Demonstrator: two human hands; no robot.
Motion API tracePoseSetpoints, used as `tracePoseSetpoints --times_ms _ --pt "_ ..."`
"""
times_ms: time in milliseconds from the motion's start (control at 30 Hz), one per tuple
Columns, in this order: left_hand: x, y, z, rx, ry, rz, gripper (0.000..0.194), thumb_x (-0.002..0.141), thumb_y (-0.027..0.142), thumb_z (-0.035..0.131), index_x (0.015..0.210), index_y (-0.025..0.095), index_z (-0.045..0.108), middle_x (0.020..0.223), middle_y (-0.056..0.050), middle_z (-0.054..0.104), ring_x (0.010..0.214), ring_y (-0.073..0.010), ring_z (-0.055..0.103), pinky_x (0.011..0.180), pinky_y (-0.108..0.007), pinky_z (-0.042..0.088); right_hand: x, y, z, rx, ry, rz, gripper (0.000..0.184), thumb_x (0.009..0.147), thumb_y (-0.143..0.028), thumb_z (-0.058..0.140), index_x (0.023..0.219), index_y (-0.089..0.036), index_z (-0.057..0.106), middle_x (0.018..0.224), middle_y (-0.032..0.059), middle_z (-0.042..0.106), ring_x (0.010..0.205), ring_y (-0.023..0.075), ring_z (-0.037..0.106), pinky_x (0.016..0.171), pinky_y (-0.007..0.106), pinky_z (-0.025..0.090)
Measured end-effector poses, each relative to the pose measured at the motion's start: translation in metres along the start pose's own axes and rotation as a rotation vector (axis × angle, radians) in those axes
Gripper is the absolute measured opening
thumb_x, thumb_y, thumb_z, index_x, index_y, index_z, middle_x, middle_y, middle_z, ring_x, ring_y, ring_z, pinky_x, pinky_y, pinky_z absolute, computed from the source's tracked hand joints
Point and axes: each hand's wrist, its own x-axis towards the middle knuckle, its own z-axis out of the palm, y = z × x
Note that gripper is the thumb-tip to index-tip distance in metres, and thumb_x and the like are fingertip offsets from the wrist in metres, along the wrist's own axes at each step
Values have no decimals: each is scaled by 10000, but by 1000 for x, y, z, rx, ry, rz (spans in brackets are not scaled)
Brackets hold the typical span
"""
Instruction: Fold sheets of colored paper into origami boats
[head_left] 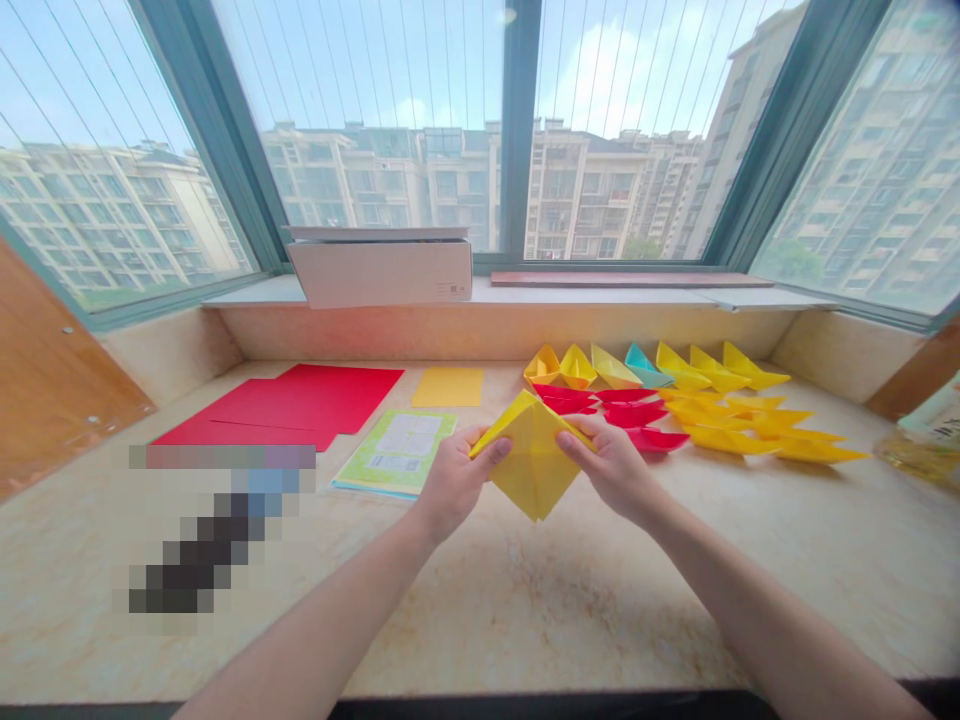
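Note:
Between my hands is a piece of folded yellow paper, diamond-shaped with a crease down its middle, held above the counter. My left hand pinches its left corner, thumb on the near face. On the opposite corner my right hand grips in the same way. Behind and to the right stand folded paper boats: a row with yellow boats and a blue boat, then red boats and more yellow boats in front.
Red paper sheets lie at the back left, near a yellow square sheet and a green printed packet. A white box stands on the window ledge. At the right edge is a clear bottle. A blurred patch covers something at left.

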Motion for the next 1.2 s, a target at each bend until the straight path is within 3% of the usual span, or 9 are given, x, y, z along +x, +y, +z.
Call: tracePoseSetpoints --times_ms 233,467,667,867,1000,1200 --pt "-3 0 -2 145 20 97 415 789 482 737 969 108 740 871 -83 756 759 -213 683 644 -253 495 -2 -4 -2 84 -152 86 502 801 -463 747 1217 -192 675 1102 97 739 961 262 704 795 354 575" --pt "-5 0 -1 141 -41 66 383 810 494 706 905 124 724 811 -70 751 720 -209 684 630 -260 508 -7 -10 3 169 -107 147 416 822 -468 720 1142 -202 735 992 73 770 866 252 728 782 377 580" --pt "-6 -1 1 347 -138 57 382 866 479 635 965 121 726 866 -97 736 778 -228 689 623 -261 517 -7 -7 0 25 -97 155 374 835 -420 719 1130 -191 739 971 66 772 870 245 714 732 336 566" --pt "-6 -4 4 222 -179 -28 396 815 495 694 955 127 643 713 -52 674 522 -158 639 410 -217 491 -7 -10 0 -40 -154 99 463 841 -430 713 1254 -226 668 1051 65 754 894 247 704 709 311 557" --pt "-4 -2 5 211 -143 -10 385 859 497 646 950 123 632 666 -38 660 467 -125 599 384 -195 467 -5 -14 -1 86 -167 105 480 894 -483 638 1289 -211 641 1114 92 736 938 250 705 758 326 554" --pt "-7 1 4 149 -166 -8 412 851 520 648 952 120 628 664 -17 634 471 -109 575 390 -190 453 -6 -12 -2 184 -212 120 403 916 -474 617 1168 -175 718 1004 96 757 853 232 707 746 314 523"
